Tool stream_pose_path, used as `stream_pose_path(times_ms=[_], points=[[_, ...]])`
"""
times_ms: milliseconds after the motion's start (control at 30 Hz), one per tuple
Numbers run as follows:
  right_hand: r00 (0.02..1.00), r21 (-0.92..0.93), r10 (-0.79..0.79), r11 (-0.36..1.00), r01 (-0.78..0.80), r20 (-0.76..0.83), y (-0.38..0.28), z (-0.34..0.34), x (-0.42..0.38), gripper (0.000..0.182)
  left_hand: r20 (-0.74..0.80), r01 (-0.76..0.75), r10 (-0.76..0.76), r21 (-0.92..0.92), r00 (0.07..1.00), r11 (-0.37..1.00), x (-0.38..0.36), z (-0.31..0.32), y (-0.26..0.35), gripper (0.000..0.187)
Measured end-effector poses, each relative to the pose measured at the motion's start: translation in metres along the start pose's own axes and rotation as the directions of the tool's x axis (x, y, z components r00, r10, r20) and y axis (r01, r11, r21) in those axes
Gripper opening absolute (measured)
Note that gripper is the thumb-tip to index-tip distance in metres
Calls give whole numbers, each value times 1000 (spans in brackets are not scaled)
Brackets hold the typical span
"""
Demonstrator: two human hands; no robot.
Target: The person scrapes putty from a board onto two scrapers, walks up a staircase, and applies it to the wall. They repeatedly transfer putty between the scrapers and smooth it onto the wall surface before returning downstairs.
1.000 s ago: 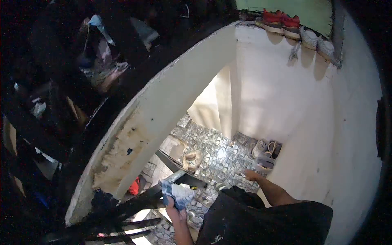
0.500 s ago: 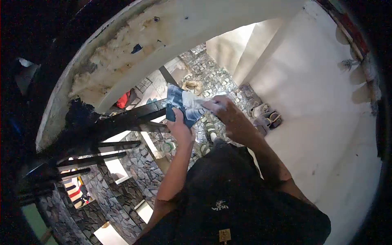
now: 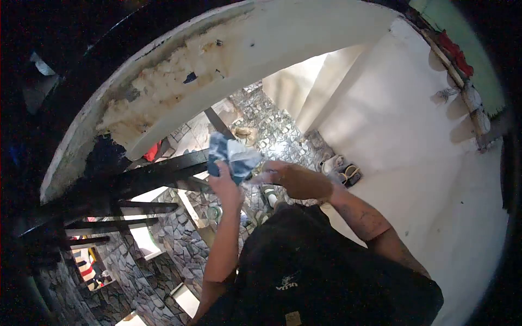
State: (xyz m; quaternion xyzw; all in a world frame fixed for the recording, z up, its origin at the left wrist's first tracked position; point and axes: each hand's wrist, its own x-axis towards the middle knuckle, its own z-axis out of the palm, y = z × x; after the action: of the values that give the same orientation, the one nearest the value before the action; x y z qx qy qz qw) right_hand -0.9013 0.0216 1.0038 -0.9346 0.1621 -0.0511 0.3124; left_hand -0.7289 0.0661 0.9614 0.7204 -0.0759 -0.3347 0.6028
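My left hand (image 3: 224,183) grips the lower left edge of a dark flat board (image 3: 218,149) from below. White paste (image 3: 239,154) is smeared over the board's right part. Beside the board's lower right corner, my right hand (image 3: 280,175) is closed round a whitish tool (image 3: 255,179), whose shape is blurred. Both hands are held out above the stone floor, in front of the black shirt (image 3: 304,261).
A curved wall edge (image 3: 179,70) with peeling, stained plaster arches above. Dark beams (image 3: 174,165) run in from the left. A pale wall (image 3: 397,125) stands at the right, with sandals (image 3: 350,175) on the floor beside it.
The view has shifted. My right hand has moved down, from the paste on the board to beside its lower right corner. My left hand still holds the board.
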Motion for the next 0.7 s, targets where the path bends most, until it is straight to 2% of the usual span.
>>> stream_pose_path(times_ms=[33,67,100,133,167,200,267,333,433,467,500,567,633,667,700], points=[[999,84,-50,995,49,14,11,-1,-6,64,61,-23,29,-103,998,994,9,-8,-3,31],[1000,323,-4,946,0,12,23,-1,-10,61,122,-32,58,-209,991,977,18,-16,-6,33],[999,542,38,839,-44,24,34,-2,-12,59,183,-26,87,-311,979,950,27,-24,-10,36],[999,537,16,844,14,-50,34,-16,-18,55,347,48,173,-546,922,836,34,-35,-13,37],[992,524,-6,849,71,-124,33,-31,-24,52,397,70,172,-526,902,848,34,-46,-19,43],[976,570,156,820,-41,-154,23,-42,-33,57,439,153,117,-532,891,833,36,-55,-28,43],[916,775,325,632,-24,-237,37,-37,-45,66,523,320,-3,-519,852,793,42,-72,-53,41],[843,893,481,449,-1,-241,23,-42,-47,71,562,378,-9,-543,827,750,23,-78,-57,39],[801,937,510,301,176,-314,25,-36,-39,73,647,467,-13,-536,762,703,13,-89,-63,42],[798,930,488,271,248,-355,34,-30,-35,74,634,454,-4,-550,773,701,10,-93,-62,43],[801,910,474,361,203,-366,56,-21,-34,77,617,440,7,-569,787,695,4,-95,-58,43],[769,962,603,268,53,-210,54,-27,-36,78,584,414,6,-583,812,699,7,-110,-65,42],[801,976,566,191,103,-195,58,-18,-19,81,492,355,-13,-610,870,709,8,-127,-75,42],[837,964,480,138,225,-264,67,-6,-7,83,432,322,-27,-628,901,709,5,-136,-79,42],[831,966,505,220,139,-234,79,5,-9,84,389,282,-9,-652,921,704,-3,-141,-76,41]])
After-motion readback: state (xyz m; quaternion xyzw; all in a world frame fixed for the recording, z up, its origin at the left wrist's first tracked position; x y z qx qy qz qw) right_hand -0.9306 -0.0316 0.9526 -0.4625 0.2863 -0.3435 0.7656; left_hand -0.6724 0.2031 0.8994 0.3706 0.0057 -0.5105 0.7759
